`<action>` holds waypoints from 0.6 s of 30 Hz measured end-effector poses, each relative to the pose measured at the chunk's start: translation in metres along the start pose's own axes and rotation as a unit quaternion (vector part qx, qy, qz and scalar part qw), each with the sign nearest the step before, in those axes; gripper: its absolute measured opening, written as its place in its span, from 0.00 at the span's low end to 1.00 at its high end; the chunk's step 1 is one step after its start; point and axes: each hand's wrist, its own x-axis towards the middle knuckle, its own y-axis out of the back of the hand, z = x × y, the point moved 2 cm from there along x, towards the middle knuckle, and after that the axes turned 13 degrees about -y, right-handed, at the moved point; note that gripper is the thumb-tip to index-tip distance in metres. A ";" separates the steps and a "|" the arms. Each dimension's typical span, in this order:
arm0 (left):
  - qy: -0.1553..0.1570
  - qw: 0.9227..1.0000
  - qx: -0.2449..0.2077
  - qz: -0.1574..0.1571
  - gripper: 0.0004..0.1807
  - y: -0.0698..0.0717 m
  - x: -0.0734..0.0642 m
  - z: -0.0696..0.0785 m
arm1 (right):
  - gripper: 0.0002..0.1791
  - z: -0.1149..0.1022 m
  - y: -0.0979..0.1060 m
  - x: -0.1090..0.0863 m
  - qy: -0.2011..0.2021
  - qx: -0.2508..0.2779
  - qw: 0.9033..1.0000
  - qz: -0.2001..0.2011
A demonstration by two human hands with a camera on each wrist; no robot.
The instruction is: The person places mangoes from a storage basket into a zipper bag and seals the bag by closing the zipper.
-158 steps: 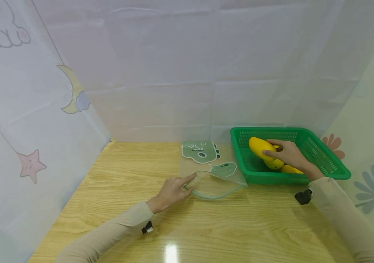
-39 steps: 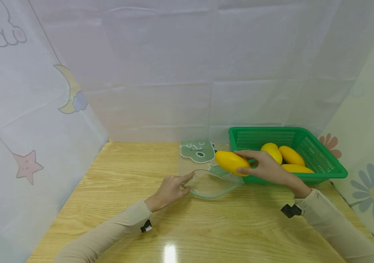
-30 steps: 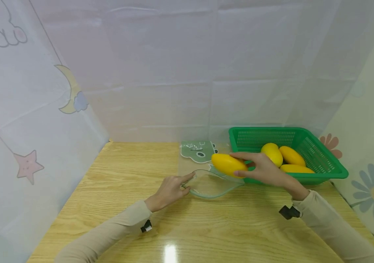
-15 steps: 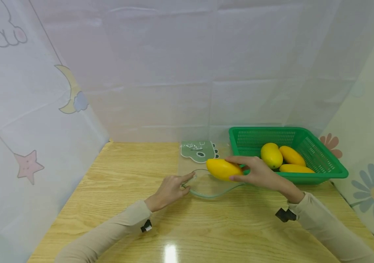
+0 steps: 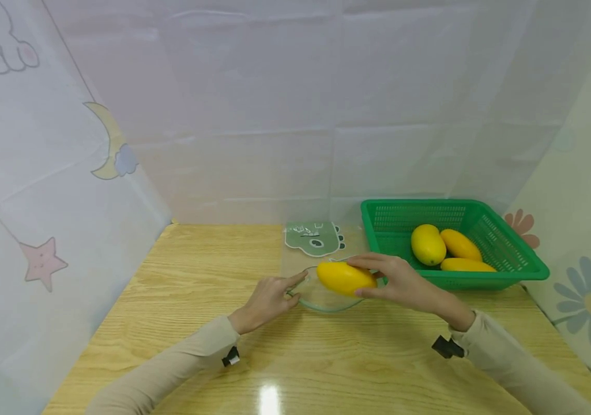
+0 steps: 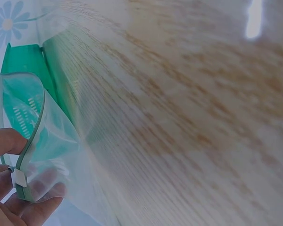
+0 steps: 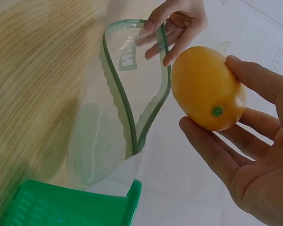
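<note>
My left hand (image 5: 268, 301) pinches the left corner of a clear zip bag (image 5: 321, 308), which has green edging and a green dinosaur print. In the left wrist view a white slider (image 6: 19, 178) sits on the zip beside the fingers. The bag's mouth (image 7: 139, 89) gapes wide in the right wrist view. My right hand (image 5: 404, 282) holds a yellow mango (image 5: 344, 278) between thumb and fingers, over the bag's mouth in the head view. A small green stem spot (image 7: 218, 111) shows on the mango's end. Part of the bag is hidden behind the mango and right hand.
A green plastic basket (image 5: 456, 282) stands to the right of the bag, close to it. Three yellow mangoes (image 5: 428, 245) lie inside it. The wooden table (image 5: 212, 259) meets a pale sheet hung behind, with patterned sheets at both sides.
My right hand has lifted the mango from the basket and carried it left and toward the near side, over the bag's mouth. The left hand keeps its grip on the bag.
</note>
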 end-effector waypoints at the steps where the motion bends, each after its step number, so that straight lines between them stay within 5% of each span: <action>1: 0.000 1.000 0.001 -0.001 0.30 0.000 0.000 0.000 | 0.32 -0.001 -0.001 0.000 0.002 -0.006 1.000 0.000; 18: -0.004 1.000 0.003 -0.002 0.29 0.000 -0.001 -0.001 | 0.31 -0.009 -0.022 0.000 0.024 -0.067 0.997 0.002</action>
